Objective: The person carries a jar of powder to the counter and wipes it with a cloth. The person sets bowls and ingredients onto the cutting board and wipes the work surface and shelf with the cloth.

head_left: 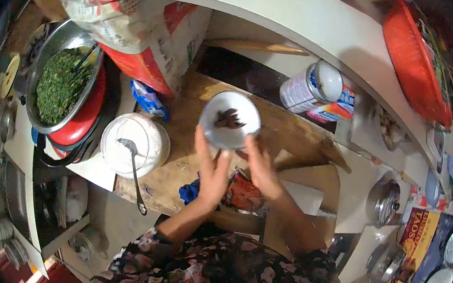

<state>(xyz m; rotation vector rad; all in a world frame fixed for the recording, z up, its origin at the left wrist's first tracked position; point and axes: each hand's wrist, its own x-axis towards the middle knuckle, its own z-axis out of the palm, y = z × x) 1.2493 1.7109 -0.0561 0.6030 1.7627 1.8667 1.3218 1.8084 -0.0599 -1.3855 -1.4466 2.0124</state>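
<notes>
We hold a small white bowl (249, 113) between both hands, over the middle of a wooden board (297, 135). Our left hand (212, 173) is clamped on the near left side of the bowl, and our right hand (260, 166) on its near right side, so the two stand a little apart with the bowl between them. We see some dark brown pieces (229, 119) lying in the bowl, but we cannot tell what they are.

Just beyond our wrists on the near side, we see a red packet (245, 193) between our forearms and a crumpled blue thing (189, 191) to the left. Left of our hands stands a round white tub (163, 143), with a dark spoon (133, 163) across its top and the handle reaching out past the near edge. On the far side of the tub we find a small blue packet (150, 100), near a large red and white bag (136, 39).

Farther left, a metal basin (80, 34) holds chopped green leaves (60, 86). To the far right of our bowl, a tin (302, 89) lies tilted, and a red basket (414, 63) sits on the pale shelf (269, 0) above it.
</notes>
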